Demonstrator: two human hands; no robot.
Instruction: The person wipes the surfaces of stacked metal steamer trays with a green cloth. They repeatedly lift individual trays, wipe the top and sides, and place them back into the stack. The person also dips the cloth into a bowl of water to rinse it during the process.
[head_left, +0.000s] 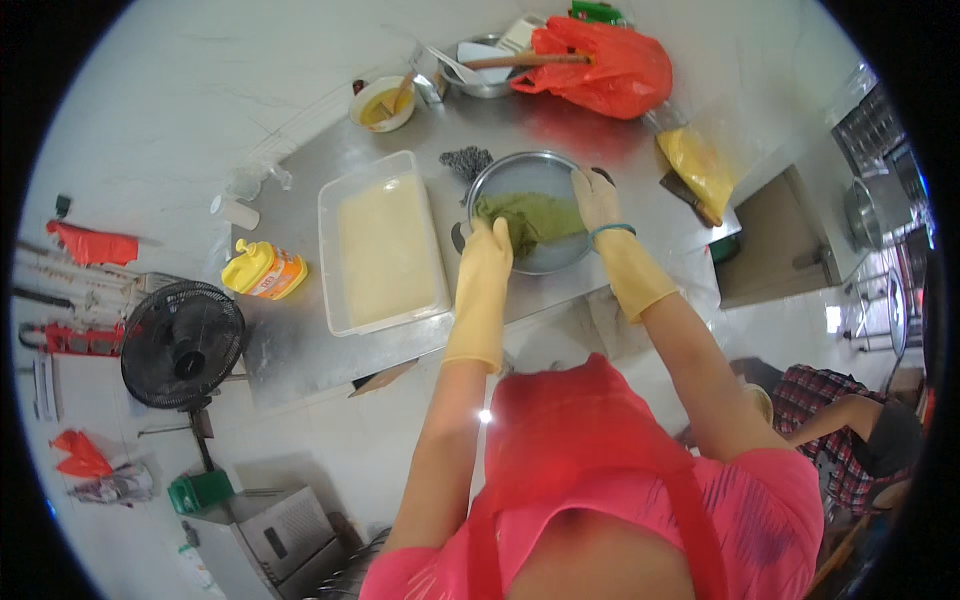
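A round metal pan (529, 264) with dark side handles sits on the steel table and holds cloudy liquid. In it lies a wet, bunched green cloth (551, 217). My left hand (486, 251), in a pale yellow rubber glove, is over the pan's left rim with its fingers closed on the cloth's edge. My right hand (598, 201), gloved alike with a blue-green band at the wrist, grips the pan's right rim by the handle. Behind the pan's left side rests a dark mesh scouring pad (466, 160). Left of the pan stands a clear plastic tub (442, 279) holding pale yellow material.
On the steel table (300, 358) are a yellow detergent bottle (266, 271), a bowl of yellow liquid (401, 120), a metal basin of utensils (480, 90), a red plastic bag (615, 67) and a yellow pouch (697, 169). A black fan (184, 345) stands left; another person (832, 420) is at right.
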